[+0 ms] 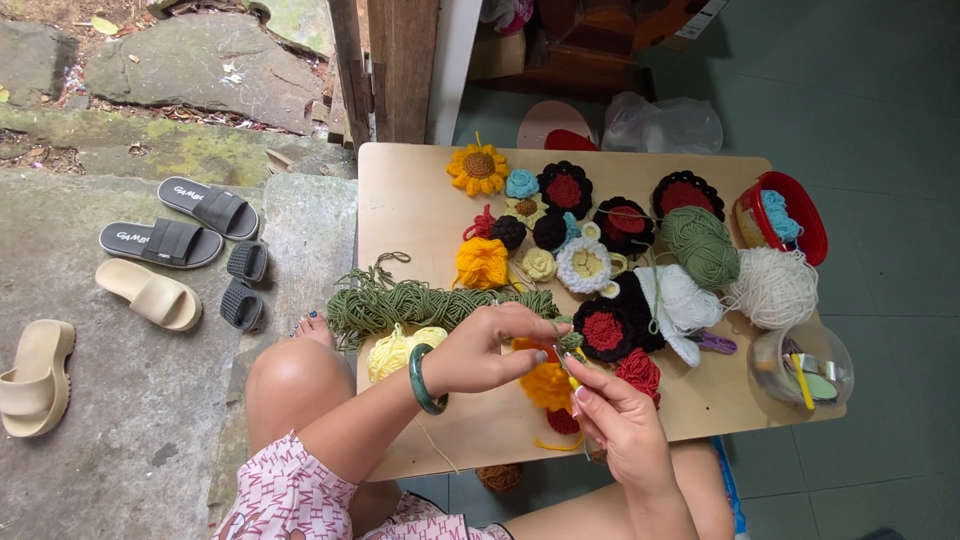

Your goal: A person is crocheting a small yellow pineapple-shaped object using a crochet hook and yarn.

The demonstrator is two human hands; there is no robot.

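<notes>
Pinching green yarn (560, 340) in my left hand (480, 350), my right hand (620, 420) gripped the hook (572, 372); slack risked snagging the orange flower (547, 385).

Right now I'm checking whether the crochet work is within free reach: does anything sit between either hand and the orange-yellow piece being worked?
Nothing visible does. The left hand and right hand are both already at the orange-yellow crochet piece, meeting over it at the table's near edge. The green yarn bundle lies beside them to the left, not between.
</notes>
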